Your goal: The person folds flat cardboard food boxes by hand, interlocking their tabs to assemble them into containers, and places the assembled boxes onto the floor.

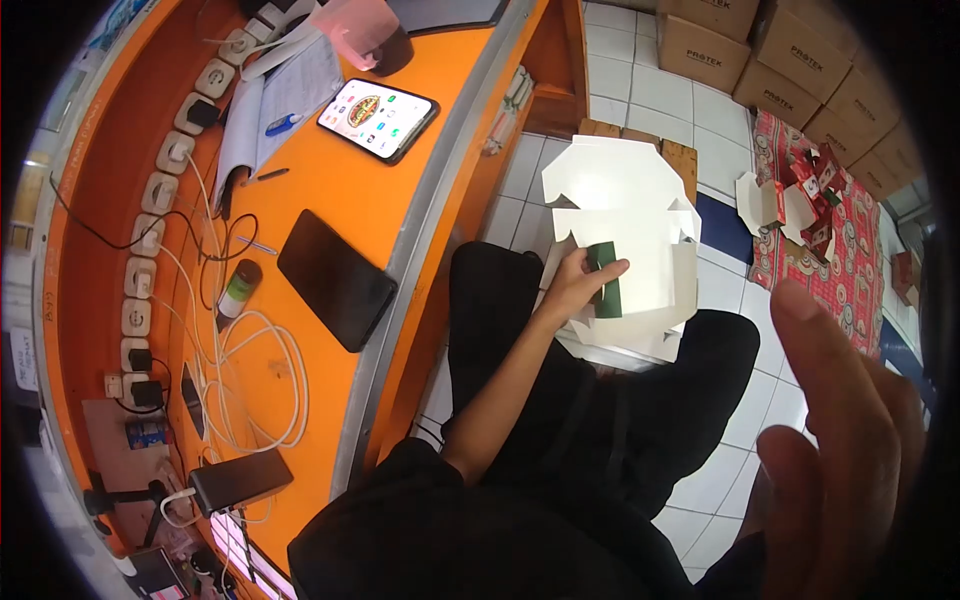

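An unfolded white cardboard box (630, 235) with cut flaps lies over a wooden stool in front of my knees. My left hand (580, 285) is closed on a green piece (606, 282) at the box's left side, with the fingers wrapped round it. Whether this green piece is a flap of the box or a separate strip, I cannot tell. Close to the camera at the lower right, my right hand (840, 430) is raised, its fingers stretched and the thumb apart, with nothing visible in it.
On the orange counter (330, 190) at left lie a lit phone (378, 120), a dark tablet (337, 280), a small bottle (238, 288), cables and a power bank (240, 480). Small red boxes (810, 200) lie on a patterned red cloth (790, 290) at right. Brown cartons (800, 60) are stacked behind.
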The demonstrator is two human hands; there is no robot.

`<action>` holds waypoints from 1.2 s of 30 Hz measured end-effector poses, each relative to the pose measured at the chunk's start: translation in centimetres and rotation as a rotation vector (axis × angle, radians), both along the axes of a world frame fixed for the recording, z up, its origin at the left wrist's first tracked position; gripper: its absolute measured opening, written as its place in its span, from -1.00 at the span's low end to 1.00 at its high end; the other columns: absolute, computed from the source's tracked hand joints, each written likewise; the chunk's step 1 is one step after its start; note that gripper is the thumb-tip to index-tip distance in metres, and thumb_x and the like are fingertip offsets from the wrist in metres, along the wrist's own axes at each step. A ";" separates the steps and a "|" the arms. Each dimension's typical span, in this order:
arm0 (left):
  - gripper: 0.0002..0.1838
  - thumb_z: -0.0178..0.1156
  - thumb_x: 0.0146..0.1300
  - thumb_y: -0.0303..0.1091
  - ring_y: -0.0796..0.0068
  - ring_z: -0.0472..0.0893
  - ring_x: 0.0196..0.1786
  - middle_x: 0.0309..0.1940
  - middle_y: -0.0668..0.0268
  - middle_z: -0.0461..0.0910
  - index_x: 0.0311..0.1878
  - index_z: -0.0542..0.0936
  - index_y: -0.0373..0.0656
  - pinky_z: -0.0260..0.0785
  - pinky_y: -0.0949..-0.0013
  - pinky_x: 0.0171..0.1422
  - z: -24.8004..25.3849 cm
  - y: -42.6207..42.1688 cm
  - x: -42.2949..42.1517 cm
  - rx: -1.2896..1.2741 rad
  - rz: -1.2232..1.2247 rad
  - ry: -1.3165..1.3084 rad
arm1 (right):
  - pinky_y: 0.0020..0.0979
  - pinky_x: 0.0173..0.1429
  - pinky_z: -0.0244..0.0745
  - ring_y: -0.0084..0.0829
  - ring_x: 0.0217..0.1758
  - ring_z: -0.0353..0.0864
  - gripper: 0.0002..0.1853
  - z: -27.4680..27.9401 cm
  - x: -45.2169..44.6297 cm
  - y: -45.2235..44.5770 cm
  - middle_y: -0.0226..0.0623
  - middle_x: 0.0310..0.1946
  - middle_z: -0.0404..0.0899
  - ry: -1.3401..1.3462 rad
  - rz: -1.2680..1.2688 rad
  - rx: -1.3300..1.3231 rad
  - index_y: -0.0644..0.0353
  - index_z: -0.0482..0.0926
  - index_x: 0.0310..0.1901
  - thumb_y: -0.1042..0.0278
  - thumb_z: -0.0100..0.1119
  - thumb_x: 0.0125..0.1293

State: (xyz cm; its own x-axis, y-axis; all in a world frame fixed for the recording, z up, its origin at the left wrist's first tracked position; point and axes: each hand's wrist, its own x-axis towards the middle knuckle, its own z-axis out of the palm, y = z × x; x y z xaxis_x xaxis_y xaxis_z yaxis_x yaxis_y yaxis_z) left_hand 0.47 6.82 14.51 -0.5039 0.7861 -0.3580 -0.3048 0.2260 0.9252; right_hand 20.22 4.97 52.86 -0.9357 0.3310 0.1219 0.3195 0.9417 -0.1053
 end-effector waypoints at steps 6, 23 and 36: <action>-0.38 0.54 0.27 -0.05 0.45 0.71 -0.04 -0.06 0.22 0.71 0.18 0.61 -0.36 0.60 0.37 0.00 0.1 -0.1 -0.1 0.042 -0.008 0.003 | -0.26 -0.18 0.56 -0.28 -0.23 0.69 -0.58 -0.2 -0.3 -0.5 -0.28 -0.25 0.66 -0.011 0.020 -0.010 0.16 0.71 0.09 0.33 0.49 0.17; -0.39 0.44 0.39 0.02 0.47 0.69 -0.04 -0.02 0.20 0.66 0.20 0.50 -0.31 0.65 0.33 -0.12 2.9 0.5 2.9 0.056 0.290 -0.183 | -0.09 0.11 0.42 -0.22 -0.07 0.61 -0.78 -31.8 -2.3 4.6 -0.32 -0.24 0.63 0.431 -0.263 -0.234 0.09 0.64 -0.13 0.37 0.48 0.24; -0.47 0.37 0.45 0.05 0.51 0.64 -0.13 -0.06 0.26 0.63 0.11 0.55 -0.27 0.60 0.38 -0.15 -1.5 -0.4 2.3 0.060 0.002 -0.100 | -0.10 -0.09 0.51 -0.12 -0.27 0.68 -0.82 -35.6 -2.9 5.2 -0.18 -0.36 0.68 0.550 -0.654 -0.649 0.24 0.59 -0.27 0.42 0.46 0.30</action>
